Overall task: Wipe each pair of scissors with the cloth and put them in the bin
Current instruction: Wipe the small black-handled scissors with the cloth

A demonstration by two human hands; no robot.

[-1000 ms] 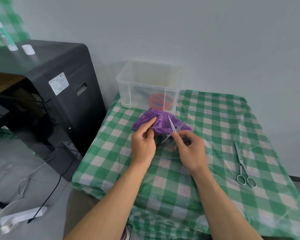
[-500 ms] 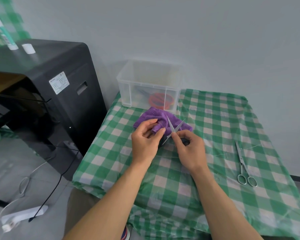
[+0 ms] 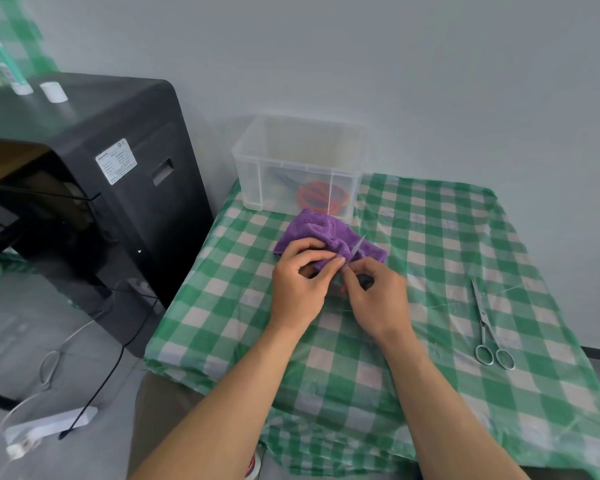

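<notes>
A purple cloth (image 3: pixel 312 230) lies on the green checked table in front of a clear plastic bin (image 3: pixel 291 161). My left hand (image 3: pixel 300 282) pinches a fold of the cloth around one blade of a small pair of scissors (image 3: pixel 358 244), whose other blade tip pokes out above the cloth. My right hand (image 3: pixel 378 299) grips the scissors' dark handles, mostly hidden by its fingers. Orange-handled scissors (image 3: pixel 317 199) and another pair lie inside the bin. A silver pair of scissors (image 3: pixel 487 327) lies on the table to the right.
The table (image 3: pixel 430 375) wears a green and white checked cover. A black machine (image 3: pixel 94 188) stands to the left of the table, with cables and a white power strip (image 3: pixel 49 427) on the floor. A grey wall runs close behind the bin.
My left hand has gathered the cloth and closed it over one scissor blade. The two open blades seen earlier are now largely covered by cloth.
</notes>
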